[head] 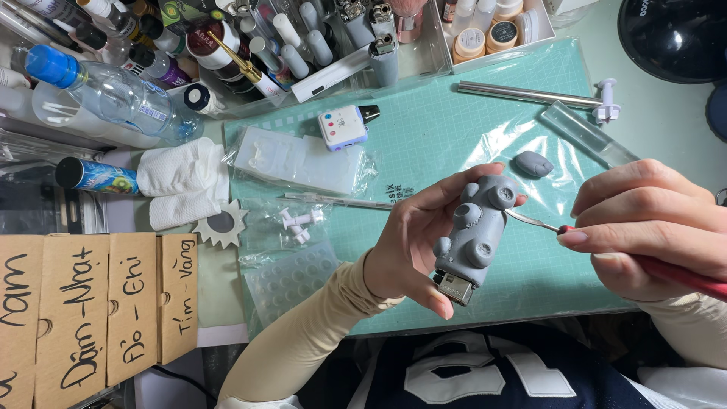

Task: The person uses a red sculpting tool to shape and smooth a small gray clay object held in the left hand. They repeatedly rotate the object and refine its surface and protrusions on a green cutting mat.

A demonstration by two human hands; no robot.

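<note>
My left hand [413,242] holds a lighter covered in grey clay [475,227], shaped with round bumps; its metal end points down toward me. My right hand [651,227] grips a red-handled sculpting tool [606,246], and the tool's thin metal tip touches the right side of the clay figure. A small lump of grey clay [534,163] lies on clear plastic film on the green cutting mat [424,136], just behind the figure.
A water bottle [113,95] lies at the far left beside folded tissues [182,185]. Clear silicone moulds [299,160], a small white device [342,126], a metal rod [530,94] and a clear acrylic roller [587,135] sit on the mat. Cardboard boxes [91,303] stand at left.
</note>
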